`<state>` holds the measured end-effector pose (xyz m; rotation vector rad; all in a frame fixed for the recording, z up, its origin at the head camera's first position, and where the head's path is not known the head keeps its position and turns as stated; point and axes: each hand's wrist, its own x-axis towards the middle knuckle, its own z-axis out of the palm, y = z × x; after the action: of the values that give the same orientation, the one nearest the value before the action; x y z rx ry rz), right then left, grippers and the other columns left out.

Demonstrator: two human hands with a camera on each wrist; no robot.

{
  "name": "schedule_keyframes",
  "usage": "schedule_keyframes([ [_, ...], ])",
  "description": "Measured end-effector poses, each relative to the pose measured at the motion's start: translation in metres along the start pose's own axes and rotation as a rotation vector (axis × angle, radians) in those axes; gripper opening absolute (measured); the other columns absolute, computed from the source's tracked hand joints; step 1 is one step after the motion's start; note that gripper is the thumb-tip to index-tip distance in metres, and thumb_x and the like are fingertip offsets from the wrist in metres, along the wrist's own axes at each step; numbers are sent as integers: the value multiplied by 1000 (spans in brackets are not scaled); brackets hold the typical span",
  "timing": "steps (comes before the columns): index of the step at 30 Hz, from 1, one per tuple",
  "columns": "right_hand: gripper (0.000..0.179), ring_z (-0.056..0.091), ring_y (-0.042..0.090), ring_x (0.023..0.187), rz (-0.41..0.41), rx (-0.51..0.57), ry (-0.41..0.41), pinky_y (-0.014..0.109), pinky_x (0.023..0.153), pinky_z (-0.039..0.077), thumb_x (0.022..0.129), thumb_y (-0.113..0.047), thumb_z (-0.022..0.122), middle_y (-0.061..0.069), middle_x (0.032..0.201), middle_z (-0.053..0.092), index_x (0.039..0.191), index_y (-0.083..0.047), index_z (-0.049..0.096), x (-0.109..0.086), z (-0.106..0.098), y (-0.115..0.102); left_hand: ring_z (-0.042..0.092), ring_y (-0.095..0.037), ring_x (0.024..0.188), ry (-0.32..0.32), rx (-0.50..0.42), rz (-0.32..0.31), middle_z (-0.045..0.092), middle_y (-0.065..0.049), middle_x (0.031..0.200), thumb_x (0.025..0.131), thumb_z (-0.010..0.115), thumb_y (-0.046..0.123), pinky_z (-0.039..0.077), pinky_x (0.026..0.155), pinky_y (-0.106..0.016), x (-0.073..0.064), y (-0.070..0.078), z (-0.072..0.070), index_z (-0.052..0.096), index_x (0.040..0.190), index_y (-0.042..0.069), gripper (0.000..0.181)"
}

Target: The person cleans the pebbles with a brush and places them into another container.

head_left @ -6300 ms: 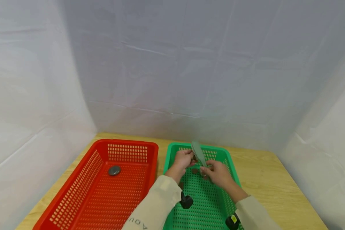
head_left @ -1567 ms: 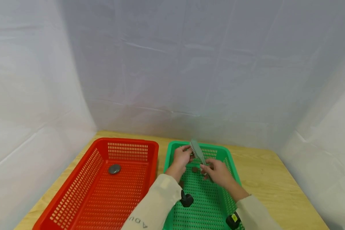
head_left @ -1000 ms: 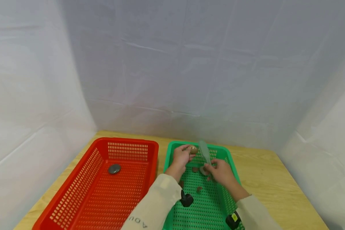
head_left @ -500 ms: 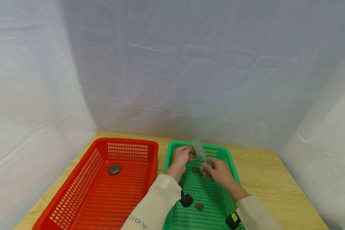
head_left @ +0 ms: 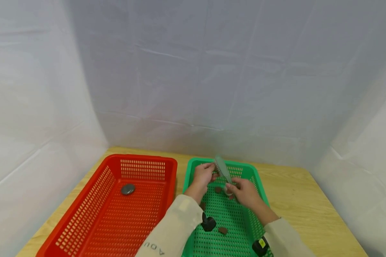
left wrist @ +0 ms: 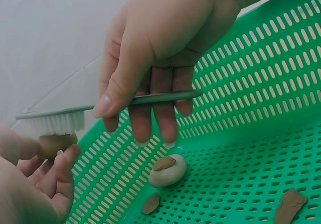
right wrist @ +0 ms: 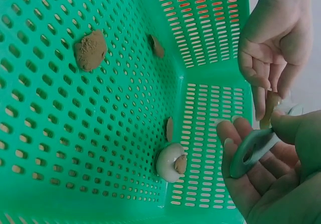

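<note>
In the head view my left hand (head_left: pixel 202 176) is above the far end of the green basket (head_left: pixel 188 178). Its fingers pinch a rounded brown pebble (left wrist: pixel 55 146), mostly covered by the fingers. My right hand (head_left: pixel 244 192) grips the handle of a grey-green brush (head_left: pixel 223 170) between thumb and fingers. The brush's white bristles (left wrist: pixel 59 122) touch the top of the pebble. On the basket floor below lies a smooth white pebble (right wrist: pixel 167 163) with a flake of brown clay (right wrist: pixel 180 164) on it. More brown clay pieces (head_left: pixel 223 231) lie around it.
A red basket (head_left: pixel 175 178) stands to the left with one dark grey pebble (head_left: pixel 128 189) inside. Both baskets sit on a wooden table (head_left: pixel 296 200). White sheeting (head_left: pixel 193 78) hangs behind and at both sides.
A clay piece has dropped onto the green basket's floor near the front. The brush swung right off the pebble about a second ago, then returned onto it. My left hand stayed nearly still.
</note>
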<state>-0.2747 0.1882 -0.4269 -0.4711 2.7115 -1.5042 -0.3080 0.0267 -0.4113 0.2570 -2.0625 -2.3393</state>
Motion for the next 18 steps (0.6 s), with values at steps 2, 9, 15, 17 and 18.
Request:
schedule_keyframes([
  [2, 26, 69, 23, 66, 38, 7, 20, 31, 57, 56, 99, -12, 57, 18, 87, 71, 114, 9, 63, -1, 0, -2, 67, -12, 76, -3, -6, 6, 62, -21, 122, 102, 50, 12, 51, 61, -20, 0, 0, 0, 59, 129, -4, 32],
  [9, 30, 69, 25, 65, 165, -4, 112, 33, 57, 56, 101, -14, 53, 18, 85, 70, 115, 11, 59, -1, -2, -5, 71, -25, 88, 0, -29, 24, 57, -27, 129, 103, 47, 9, 42, 51, -13, 0, 2, -2, 56, 132, -3, 32],
  [15, 29, 70, 31, 74, 122, 5, 210, 32, 59, 56, 102, -16, 51, 20, 88, 70, 114, 9, 59, 1, -3, -5, 71, -28, 89, -13, -11, 31, 57, -29, 127, 103, 47, 8, 42, 50, -13, 0, 2, -2, 56, 131, -3, 32],
  [17, 28, 70, 32, 76, 90, 19, 203, 35, 61, 57, 102, -16, 52, 21, 89, 70, 115, 8, 59, 1, -2, -4, 71, -27, 89, -14, -6, 30, 57, -28, 127, 102, 48, 8, 42, 49, -13, 0, 2, -1, 56, 131, -3, 32],
  [18, 28, 71, 32, 76, 74, 30, 195, 36, 62, 57, 102, -16, 52, 21, 90, 70, 116, 8, 59, 1, -2, -5, 71, -27, 89, -13, -4, 29, 58, -27, 126, 102, 49, 8, 42, 49, -13, -1, 2, -1, 56, 131, -3, 32],
])
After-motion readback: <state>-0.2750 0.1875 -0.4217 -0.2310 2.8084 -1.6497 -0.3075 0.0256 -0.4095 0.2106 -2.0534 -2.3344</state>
